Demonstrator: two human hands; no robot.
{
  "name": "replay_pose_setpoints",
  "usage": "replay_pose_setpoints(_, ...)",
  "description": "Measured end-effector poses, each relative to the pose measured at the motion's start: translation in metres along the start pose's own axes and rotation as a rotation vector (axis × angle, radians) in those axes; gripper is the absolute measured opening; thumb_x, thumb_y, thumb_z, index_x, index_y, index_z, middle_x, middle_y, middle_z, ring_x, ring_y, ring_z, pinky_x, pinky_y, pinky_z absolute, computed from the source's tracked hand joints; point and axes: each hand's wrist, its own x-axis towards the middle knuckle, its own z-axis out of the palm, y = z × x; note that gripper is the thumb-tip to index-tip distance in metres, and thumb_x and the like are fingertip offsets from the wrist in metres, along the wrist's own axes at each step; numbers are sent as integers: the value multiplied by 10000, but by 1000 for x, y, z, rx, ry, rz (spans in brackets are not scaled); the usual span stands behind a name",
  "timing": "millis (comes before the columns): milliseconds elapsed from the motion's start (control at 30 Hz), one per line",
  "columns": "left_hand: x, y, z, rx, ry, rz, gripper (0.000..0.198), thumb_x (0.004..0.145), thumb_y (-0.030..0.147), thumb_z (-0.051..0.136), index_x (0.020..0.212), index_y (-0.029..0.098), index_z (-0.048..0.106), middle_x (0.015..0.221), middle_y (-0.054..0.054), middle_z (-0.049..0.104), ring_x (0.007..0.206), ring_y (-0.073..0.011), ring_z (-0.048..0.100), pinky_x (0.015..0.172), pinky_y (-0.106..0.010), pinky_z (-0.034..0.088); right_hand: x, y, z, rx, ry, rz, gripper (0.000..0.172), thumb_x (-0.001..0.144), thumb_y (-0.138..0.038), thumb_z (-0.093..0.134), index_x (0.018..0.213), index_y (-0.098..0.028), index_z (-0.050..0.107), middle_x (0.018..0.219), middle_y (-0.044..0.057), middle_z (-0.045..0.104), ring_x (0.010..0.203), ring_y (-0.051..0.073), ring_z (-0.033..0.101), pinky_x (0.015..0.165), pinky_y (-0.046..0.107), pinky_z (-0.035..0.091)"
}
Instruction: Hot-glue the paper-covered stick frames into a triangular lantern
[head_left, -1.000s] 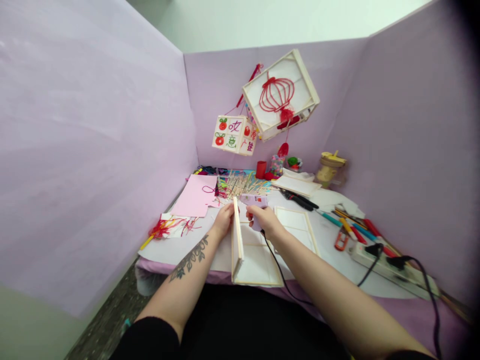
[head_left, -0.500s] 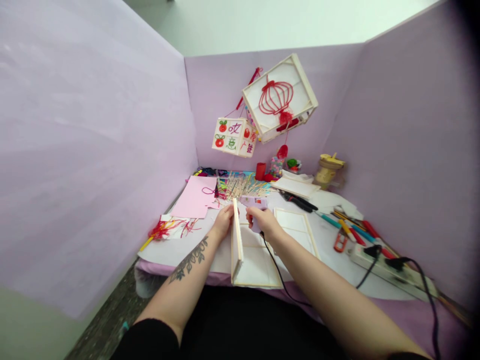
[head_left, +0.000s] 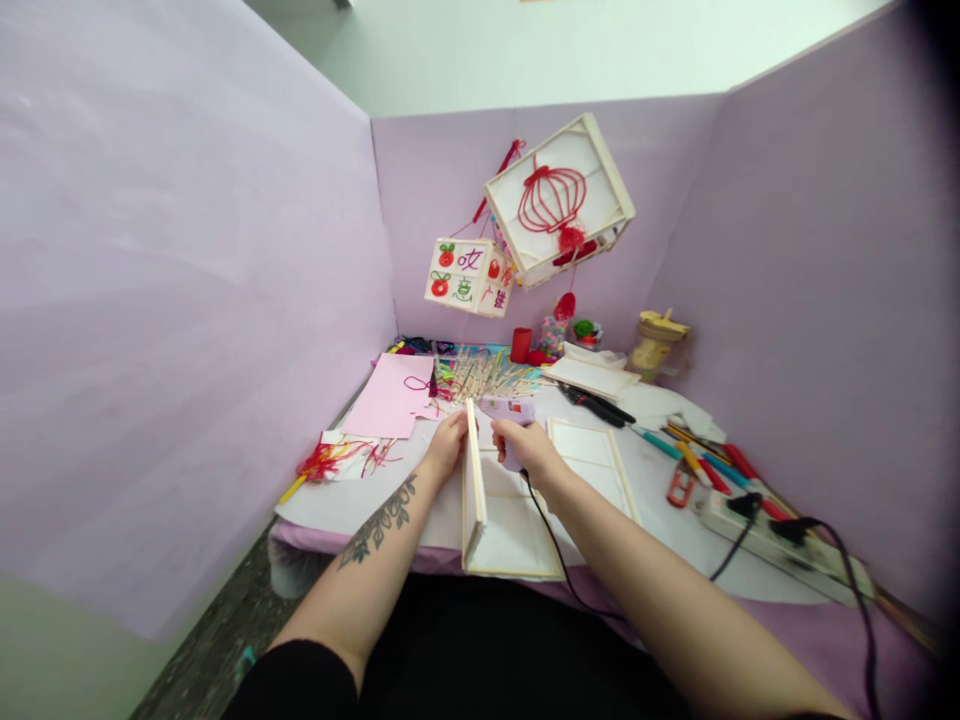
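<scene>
My left hand (head_left: 448, 445) grips the far end of an upright wood-framed white panel (head_left: 472, 500), its fingers partly hidden behind it. The panel stands on edge along the left side of a second framed panel (head_left: 517, 545) that lies flat on the table. In my right hand (head_left: 526, 447) is a lilac glue gun (head_left: 510, 408), held by its handle, with its nozzle end near the far end of the upright panel. A black cord (head_left: 553, 535) runs from the gun toward me. Another framed panel (head_left: 592, 455) lies flat to the right, partly behind my right forearm.
Wooden sticks (head_left: 487, 372) lie at the back, with pink paper (head_left: 390, 395) and red threads (head_left: 322, 460) to the left. Black pliers (head_left: 596, 403), markers (head_left: 712, 465) and a power strip (head_left: 780, 540) are on the right. Two lanterns (head_left: 559, 200) hang above the table.
Both hands, the glue gun and the panels stay almost in place. The whole view has shifted very slightly.
</scene>
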Motion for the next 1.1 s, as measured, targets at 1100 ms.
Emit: replay_pose_setpoints(1100,1,-3,-1,-30,-22,28,272,789,397,580,637,171,573,615,1,539,604,-148,466,638,-275,390,-9,-4,-2,-88,16,-30,239,636,-300,579,429,-187,540,358,-9,498,361,114,465,403,233,375)
